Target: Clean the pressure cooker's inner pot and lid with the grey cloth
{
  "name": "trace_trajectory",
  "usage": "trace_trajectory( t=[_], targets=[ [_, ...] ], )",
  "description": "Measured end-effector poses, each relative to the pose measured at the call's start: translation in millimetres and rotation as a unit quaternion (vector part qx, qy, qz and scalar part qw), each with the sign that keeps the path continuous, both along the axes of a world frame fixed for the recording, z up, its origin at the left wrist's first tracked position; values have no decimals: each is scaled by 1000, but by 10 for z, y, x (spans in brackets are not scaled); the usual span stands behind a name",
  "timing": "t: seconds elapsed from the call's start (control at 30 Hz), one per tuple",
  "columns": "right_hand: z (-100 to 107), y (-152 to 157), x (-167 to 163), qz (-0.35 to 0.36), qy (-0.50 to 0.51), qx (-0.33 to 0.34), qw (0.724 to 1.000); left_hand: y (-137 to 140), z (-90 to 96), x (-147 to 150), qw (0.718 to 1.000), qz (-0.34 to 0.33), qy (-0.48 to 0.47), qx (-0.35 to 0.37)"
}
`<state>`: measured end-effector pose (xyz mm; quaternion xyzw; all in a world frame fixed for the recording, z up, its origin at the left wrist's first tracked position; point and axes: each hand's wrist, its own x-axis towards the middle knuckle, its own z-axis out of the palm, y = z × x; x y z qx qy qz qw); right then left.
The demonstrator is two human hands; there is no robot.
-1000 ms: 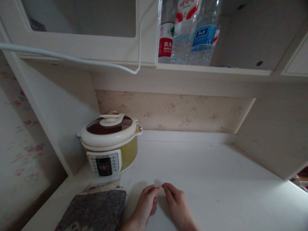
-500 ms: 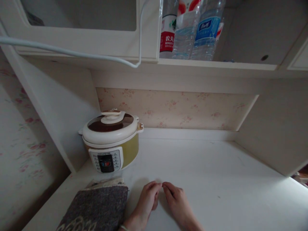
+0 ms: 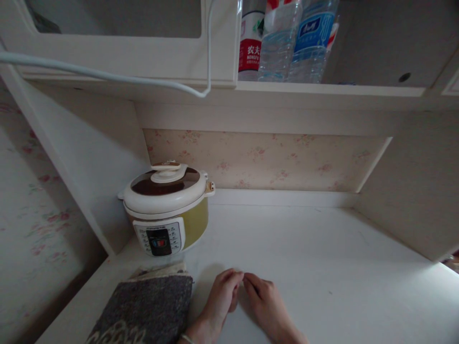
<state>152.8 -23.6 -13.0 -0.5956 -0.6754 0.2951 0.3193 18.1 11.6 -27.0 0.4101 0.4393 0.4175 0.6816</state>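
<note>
My left hand [image 3: 223, 297] rests over the white countertop [image 3: 287, 239] with its fingers curled closed. Opposite it, my right hand [image 3: 266, 303] is closed too, and the tips of the two hands meet. No object shows in either hand; the undersides of the fingers are hidden. Just left of my left hand lies a folded dark grey cloth [image 3: 154, 301] with pale lettering and a light underside. Behind the cloth stands a white and olive-green electric pressure cooker [image 3: 195, 224], its lid on and its control panel facing me.
An upper cabinet [image 3: 222, 62] overhangs the counter. Its open section holds several plastic bottles [image 3: 279, 52]. A white cable [image 3: 143, 82] hangs across the cabinet front. Side panels [image 3: 419, 191] bound the counter, with floral wallpaper [image 3: 258, 162] behind.
The view has tilted down very slightly, so the cabinet and bottles sit a little higher in the picture. Both hands keep the same pose, tips together.
</note>
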Motion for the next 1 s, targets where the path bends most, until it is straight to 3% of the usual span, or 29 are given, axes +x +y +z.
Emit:
trace_trajectory(
  t=[0.43,1.0],
  targets=[
    [-22,-14,-7,8,-13,1,1000,-57,152,-7,1000,12,-16,-21],
    [54,-39,-25,10,-17,-3,1000,-42,102,-14,999,-6,-31,-34]
  ],
)
